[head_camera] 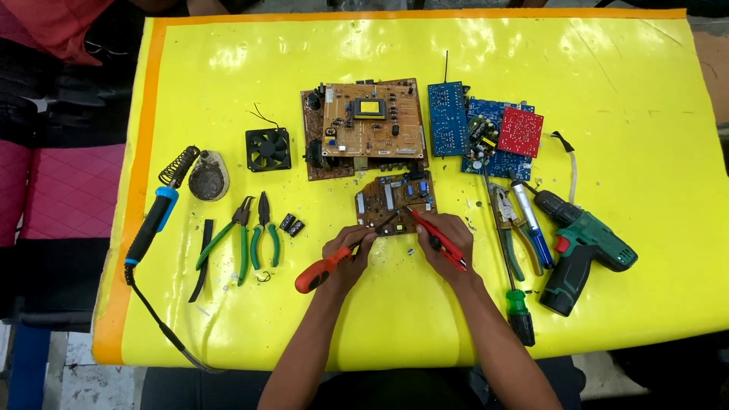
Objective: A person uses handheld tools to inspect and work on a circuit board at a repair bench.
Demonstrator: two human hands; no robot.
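Yellow sheeting covers the table (623,76), and near the middle of its front edge lies a small brown circuit board (395,201), flat, component side up. The left hand (348,247) has its fingers curled and pinched around a red-handled screwdriver (326,267), whose dark tip reaches onto the board's near edge. The right hand (444,243) pinches a pair of red tweezers (434,231), their points resting on the board's middle. This looks like the prying or lifting stage of working a part off the board; the next move seems to call for a steady left wrist and a light squeeze of the tweezers, since a slip could scrape neighbouring parts.

Behind the small board sits a larger brown board (364,125), with blue boards (478,133) beside it toward the right. A black fan (268,149) lies to the left. Near the left edge rests a soldering iron (156,216), then green-handled pliers (254,231). Toward the right edge lies a green cordless drill (581,247).
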